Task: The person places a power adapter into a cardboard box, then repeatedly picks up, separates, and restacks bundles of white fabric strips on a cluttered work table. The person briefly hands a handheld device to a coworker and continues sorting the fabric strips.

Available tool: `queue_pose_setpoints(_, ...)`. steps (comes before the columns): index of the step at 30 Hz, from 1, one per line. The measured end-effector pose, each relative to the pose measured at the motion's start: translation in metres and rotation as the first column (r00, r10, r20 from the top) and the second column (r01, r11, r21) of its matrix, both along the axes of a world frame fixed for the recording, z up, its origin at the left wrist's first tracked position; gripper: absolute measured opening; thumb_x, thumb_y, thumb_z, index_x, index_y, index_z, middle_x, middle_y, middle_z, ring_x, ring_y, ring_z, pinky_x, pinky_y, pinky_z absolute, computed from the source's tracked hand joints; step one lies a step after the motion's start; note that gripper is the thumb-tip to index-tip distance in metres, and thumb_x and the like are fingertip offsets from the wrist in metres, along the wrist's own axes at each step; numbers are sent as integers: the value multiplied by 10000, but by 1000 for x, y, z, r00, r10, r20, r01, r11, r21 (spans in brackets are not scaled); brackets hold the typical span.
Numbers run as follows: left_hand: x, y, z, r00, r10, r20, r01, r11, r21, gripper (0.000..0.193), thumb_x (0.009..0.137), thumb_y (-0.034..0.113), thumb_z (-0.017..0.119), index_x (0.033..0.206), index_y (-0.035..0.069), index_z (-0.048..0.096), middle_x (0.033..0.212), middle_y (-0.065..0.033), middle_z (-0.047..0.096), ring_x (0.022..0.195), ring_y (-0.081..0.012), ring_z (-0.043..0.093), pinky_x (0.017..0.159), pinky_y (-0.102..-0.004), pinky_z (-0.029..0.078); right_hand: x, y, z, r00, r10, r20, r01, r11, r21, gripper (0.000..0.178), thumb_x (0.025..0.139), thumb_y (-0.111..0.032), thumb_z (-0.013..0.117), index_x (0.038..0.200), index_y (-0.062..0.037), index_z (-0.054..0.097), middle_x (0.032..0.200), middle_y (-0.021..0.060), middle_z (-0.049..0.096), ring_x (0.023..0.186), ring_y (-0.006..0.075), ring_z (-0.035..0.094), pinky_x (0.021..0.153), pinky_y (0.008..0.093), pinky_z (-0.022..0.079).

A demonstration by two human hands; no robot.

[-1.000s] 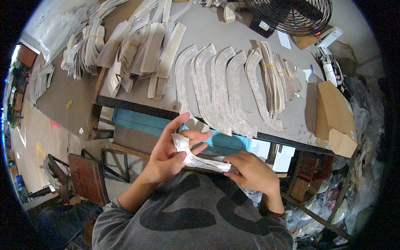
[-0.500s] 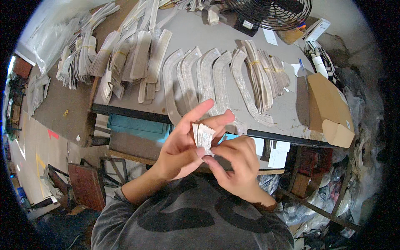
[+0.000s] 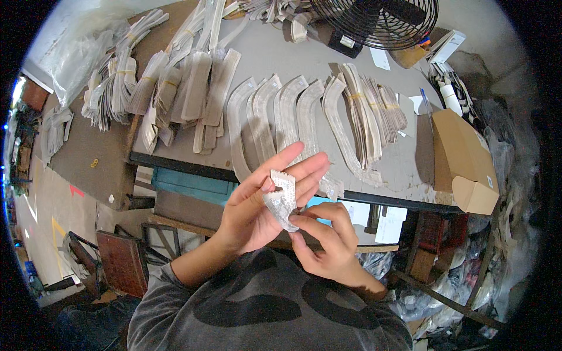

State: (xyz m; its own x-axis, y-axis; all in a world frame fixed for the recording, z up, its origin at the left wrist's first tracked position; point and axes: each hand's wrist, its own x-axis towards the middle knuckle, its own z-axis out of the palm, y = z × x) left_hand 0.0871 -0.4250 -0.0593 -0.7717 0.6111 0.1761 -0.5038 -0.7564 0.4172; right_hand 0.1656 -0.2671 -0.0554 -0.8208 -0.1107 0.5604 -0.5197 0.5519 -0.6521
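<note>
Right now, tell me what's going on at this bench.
A person holds a small pale grey folded piece between both hands, just in front of the table edge. The left hand cradles it with fingers spread upward; the right hand pinches its lower end. On the grey table lie rows of long curved grey strips and banded bundles, with a fan at the far side and a cardboard box on the right.

Head view, steeply downward, near worktable [image 3: 374, 175]
</note>
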Motion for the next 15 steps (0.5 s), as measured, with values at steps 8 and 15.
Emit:
queue_pose_setpoints(8,9,4,-13,983,154,-105,-168,975,-144,357,1091,169,499,1442,107,475,1328,-228,597,967,-253,651,1064,-507,498,-1,-2,-7,991,-47,123,68,983,-172,537,793,-18,862,1218,3,533,1159,189,609,1045,293,654,854,343,533)
queue_pose_setpoints(15,-11,5,-3,909,251,-332,-352,889,-294,521,1053,178,520,1549,67,411,1420,-203,552,1197,-287,586,1157,-481,382,5,40,30,926,8,379,47,989,-138,336,840,-36,826,1144,-46,684,992,106,725,876,227,696,805,307,536)
